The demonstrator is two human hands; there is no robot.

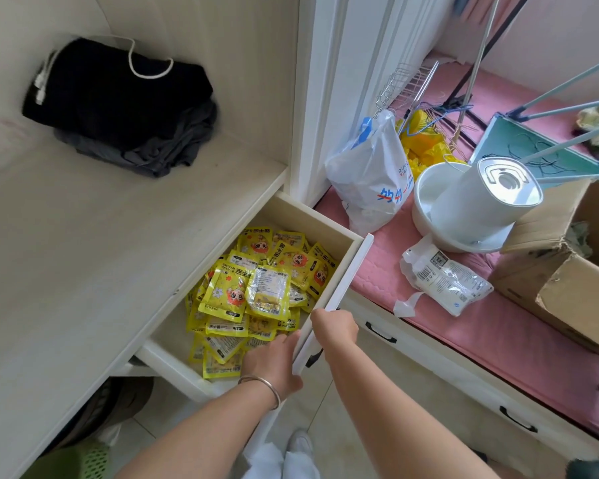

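- Across the left half of the frame, a pale wooden shelf (83,254) carries a folded black garment (118,98) lying on a grey one at upper left.
- A pink cushion (498,326) runs along the right side. On it are a cardboard box (567,292) at the right edge, a white appliance (478,198) leaning in a white basin (426,191), and a white plastic bag (370,167).
- Below the shelf, at centre frame, the drawer (346,271) stands pulled out.
- Yellow packets (267,292) lie heaped loosely inside the drawer.
- At lower centre, the left hand (274,361) holds the near end of the drawer front. Its fingers (281,342) lie along the inner face just above the packets, and the thumb is on the outer side.
- Just to the right of it, the right hand (336,328) grips the top edge of the drawer front. It is curled over the edge, with the fingertips hidden.
- A metal bangle (267,385) circles the left wrist.
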